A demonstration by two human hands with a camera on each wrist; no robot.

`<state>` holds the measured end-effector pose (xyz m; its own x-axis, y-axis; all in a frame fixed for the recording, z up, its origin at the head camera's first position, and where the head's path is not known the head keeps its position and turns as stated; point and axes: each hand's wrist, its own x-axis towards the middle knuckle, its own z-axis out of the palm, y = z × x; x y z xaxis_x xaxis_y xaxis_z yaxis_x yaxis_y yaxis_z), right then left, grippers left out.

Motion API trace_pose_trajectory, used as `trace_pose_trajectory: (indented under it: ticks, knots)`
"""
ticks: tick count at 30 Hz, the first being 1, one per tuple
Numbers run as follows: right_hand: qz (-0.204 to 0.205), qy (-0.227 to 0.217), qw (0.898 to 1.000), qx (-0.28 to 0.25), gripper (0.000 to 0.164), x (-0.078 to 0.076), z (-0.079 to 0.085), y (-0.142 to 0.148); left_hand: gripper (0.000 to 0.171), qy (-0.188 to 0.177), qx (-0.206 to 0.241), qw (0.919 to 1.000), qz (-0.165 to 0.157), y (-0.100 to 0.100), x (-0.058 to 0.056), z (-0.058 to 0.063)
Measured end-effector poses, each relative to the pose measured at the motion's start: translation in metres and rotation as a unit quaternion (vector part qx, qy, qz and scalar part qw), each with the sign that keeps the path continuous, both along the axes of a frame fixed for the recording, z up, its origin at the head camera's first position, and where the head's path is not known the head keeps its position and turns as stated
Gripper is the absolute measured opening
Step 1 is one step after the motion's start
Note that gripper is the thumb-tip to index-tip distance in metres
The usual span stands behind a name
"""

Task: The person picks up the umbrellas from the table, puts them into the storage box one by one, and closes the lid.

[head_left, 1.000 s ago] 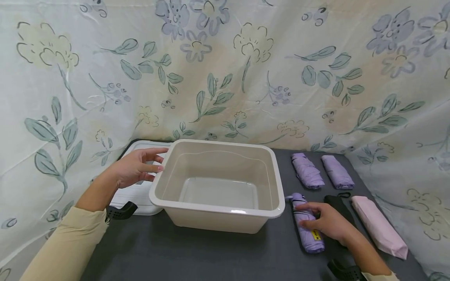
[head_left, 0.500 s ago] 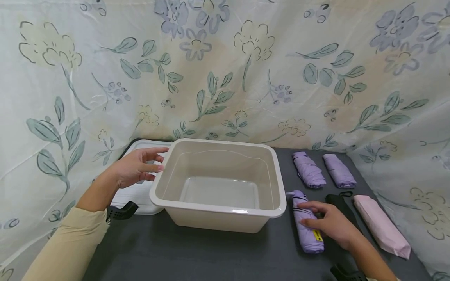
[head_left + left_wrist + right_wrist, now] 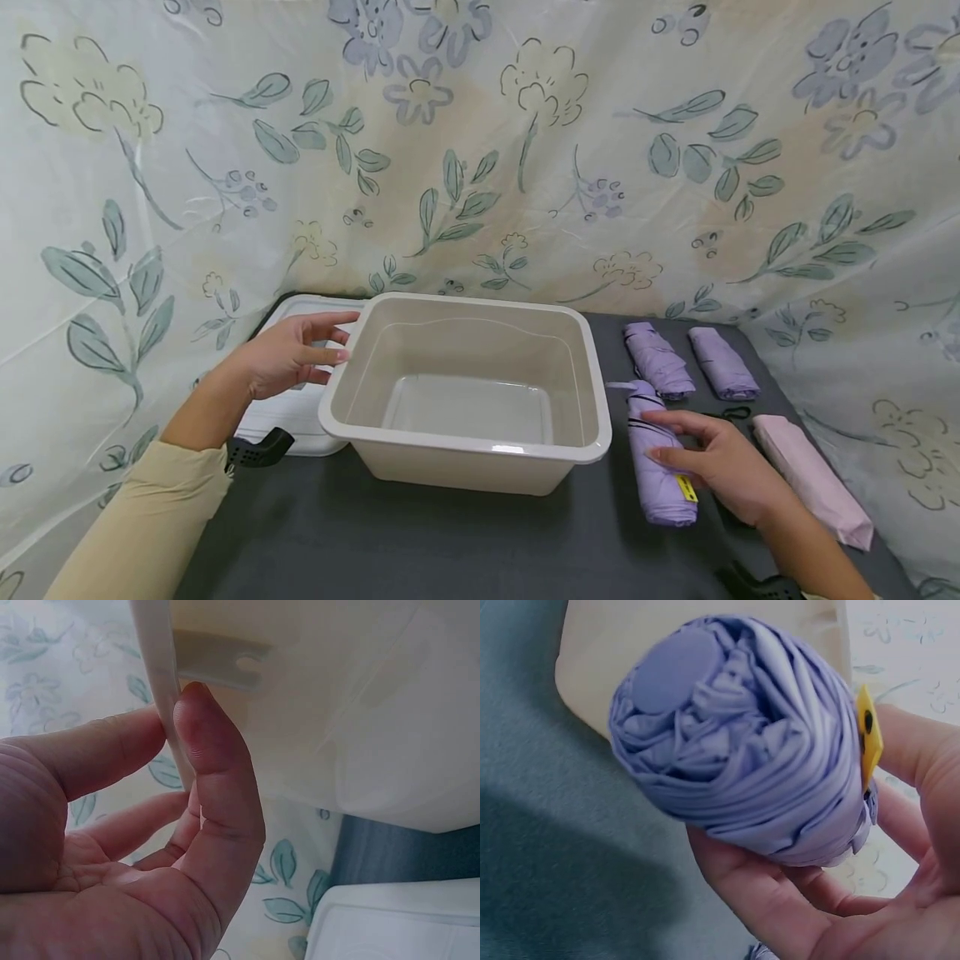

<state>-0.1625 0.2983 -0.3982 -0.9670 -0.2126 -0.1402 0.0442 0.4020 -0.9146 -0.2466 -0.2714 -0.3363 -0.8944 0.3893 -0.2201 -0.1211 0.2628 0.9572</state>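
Note:
A beige plastic basin [image 3: 459, 468] stands mid-table with nothing inside it. My left hand [image 3: 288, 357] pinches its left rim; in the left wrist view the thumb and fingers lie on either side of that rim [image 3: 154, 656]. To the right of the basin, my right hand [image 3: 731, 462] grips a purple folded umbrella [image 3: 658, 492] by its side, just above the table. Seen close in the right wrist view, the umbrella [image 3: 780, 772] shows bunched fabric, a round end disc and a yellow tag [image 3: 870, 739]. Fingers curl beneath it.
Two more purple folded umbrellas, one nearer [image 3: 658, 358] and one farther right [image 3: 723, 364], lie at the back right. A pink one [image 3: 813, 483] lies at the right edge; a black item is mostly hidden by my right hand. A white lid [image 3: 292, 421] lies left behind the basin.
The purple umbrella in my right hand has risen off the table and shifted slightly away from me. My left hand stays on the basin's rim.

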Motion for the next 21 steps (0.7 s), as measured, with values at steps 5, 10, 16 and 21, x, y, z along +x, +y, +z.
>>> trace_pose_trajectory:
  ticks: [5,10,16,21]
  knots:
    - [-0.010,0.022,1.000,-0.008,0.055,0.002,0.012,-0.004,0.079,0.001,0.003,1.0000,-0.004,0.001,0.000,0.001]
    - [-0.016,0.030,0.999,-0.016,0.053,0.003,0.027,-0.005,0.079,0.001,0.005,1.0000,-0.006,0.002,0.001,0.001]
    - [-0.005,0.031,0.999,-0.035,0.053,0.003,0.049,-0.005,0.078,0.000,0.003,1.0000,-0.006,0.002,0.001,0.002]
    - [0.016,0.036,0.996,-0.080,0.052,-0.001,0.062,-0.005,0.078,-0.001,0.003,1.0000,-0.004,0.002,0.001,0.002]
